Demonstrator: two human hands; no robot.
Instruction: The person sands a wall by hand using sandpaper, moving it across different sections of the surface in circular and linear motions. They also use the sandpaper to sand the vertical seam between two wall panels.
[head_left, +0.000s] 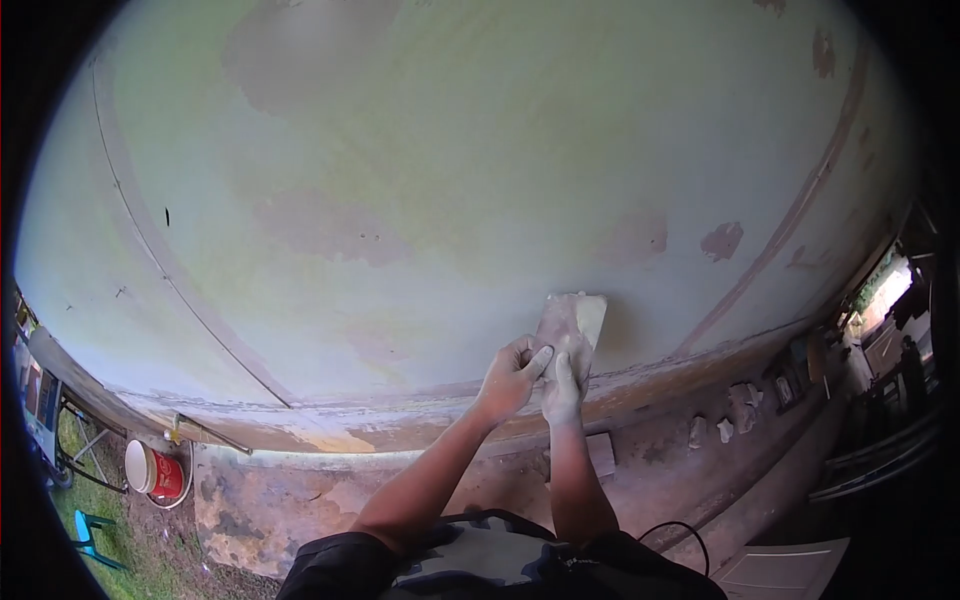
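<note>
"Left hand (508,382): gripping anything?"

"Yes, the lower left side of a flat plate (564,318), thumb on its face. Right hand (562,392), whitened with powder, grasps the lower end, thumb pointing up."

"Where's that plate?"

"In front of the wall (450,160), above its bottom edge, right of the middle. Touching or not, I can't tell."

"And around?"

"Leftmost, a teal chair (88,535) on grass (120,575); next, a red-and-white bucket (168,474) beyond the floor's (265,500) left edge; rightward, broken pieces (725,430)."
</note>
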